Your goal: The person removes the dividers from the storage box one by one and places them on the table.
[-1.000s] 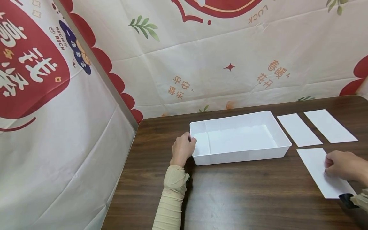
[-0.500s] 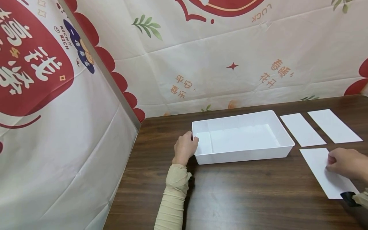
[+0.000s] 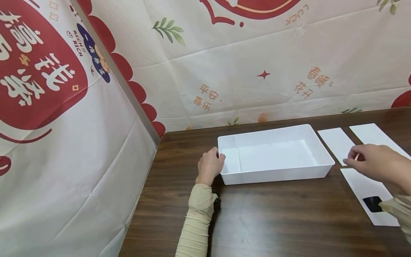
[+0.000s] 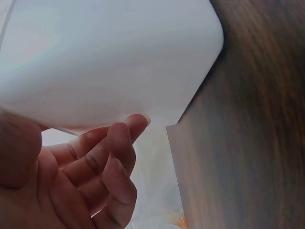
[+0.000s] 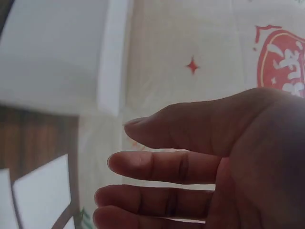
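Observation:
A shallow white plastic tray [image 3: 279, 175] with a step inside its left end stands on the table. My left hand [image 3: 210, 166] grips its left wall, thumb at the rim; in the left wrist view the fingertips press against the tray [image 4: 119, 57] from outside. To the right of the tray, my right hand [image 3: 379, 162] hovers over white rectangular cards, thumb and fingers apart. Between those fingers [image 5: 131, 163] nothing shows in the right wrist view. Partly under that hand lies the nearest card [image 3: 356, 182]; its far edge is covered by the fingers.
Two more white cards, a middle one [image 3: 334, 139] and a far right one [image 3: 382, 135], lie beyond the nearest card. A printed cloth [image 3: 231, 64] hangs behind the brown table [image 3: 273, 221], and another cloth [image 3: 90, 171] at its left. A black square piece [image 3: 372, 204] sits by the right sleeve.
My right hand has lifted from the nearest card and shifted up and left toward the tray, fingers spreading. My left hand keeps its grip on the tray; the view has turned slightly left.

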Demonstrator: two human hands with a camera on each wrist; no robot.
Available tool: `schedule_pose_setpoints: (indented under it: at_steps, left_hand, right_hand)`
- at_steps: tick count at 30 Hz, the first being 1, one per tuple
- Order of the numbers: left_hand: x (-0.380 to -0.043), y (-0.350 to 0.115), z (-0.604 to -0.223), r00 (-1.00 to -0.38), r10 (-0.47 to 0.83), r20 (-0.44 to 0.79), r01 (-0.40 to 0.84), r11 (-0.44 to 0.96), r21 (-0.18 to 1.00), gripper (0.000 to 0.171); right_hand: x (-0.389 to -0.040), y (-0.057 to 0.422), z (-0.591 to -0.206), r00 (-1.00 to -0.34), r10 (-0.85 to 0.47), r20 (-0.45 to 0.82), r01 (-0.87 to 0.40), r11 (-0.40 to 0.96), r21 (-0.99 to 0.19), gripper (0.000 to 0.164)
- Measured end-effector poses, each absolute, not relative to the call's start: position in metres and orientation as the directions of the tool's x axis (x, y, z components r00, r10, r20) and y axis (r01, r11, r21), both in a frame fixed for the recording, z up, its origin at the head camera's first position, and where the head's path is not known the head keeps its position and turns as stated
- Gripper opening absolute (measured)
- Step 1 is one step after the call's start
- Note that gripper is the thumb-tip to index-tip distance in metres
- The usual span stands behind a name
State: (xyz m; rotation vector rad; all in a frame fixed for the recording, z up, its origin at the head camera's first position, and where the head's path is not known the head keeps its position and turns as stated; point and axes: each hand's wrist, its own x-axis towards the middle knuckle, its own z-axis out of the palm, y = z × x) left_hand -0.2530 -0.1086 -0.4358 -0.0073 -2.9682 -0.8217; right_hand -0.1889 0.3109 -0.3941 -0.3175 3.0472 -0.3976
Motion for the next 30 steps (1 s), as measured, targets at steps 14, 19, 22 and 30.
schedule_pose_setpoints:
  at_steps: [14,19,22,30]
  left_hand:
    - [-0.253,-0.110,-0.436,-0.997,-0.023,0.069,0.016,0.859,0.511,0.021]
    - [-0.254,-0.110,-0.435,-0.997,-0.030,0.073,0.011,0.861,0.508,0.021]
    - [-0.256,-0.110,-0.437,-0.997,-0.036,0.068,0.003,0.863,0.506,0.022]
    - [-0.255,-0.109,-0.437,-0.996,-0.050,0.067,-0.009,0.863,0.506,0.022]
  right_hand:
    - [-0.219,0.234,-0.369,-0.956,-0.293,0.020,-0.277,0.880,-0.385,0.025]
    - [-0.232,0.205,-0.360,-0.946,-0.323,0.015,-0.301,0.861,-0.410,0.027]
    - [-0.238,0.188,-0.356,-0.935,-0.353,0.030,-0.332,0.841,-0.427,0.025]
    - [-0.253,0.158,-0.361,-0.917,-0.398,0.023,-0.358,0.797,-0.486,0.025]
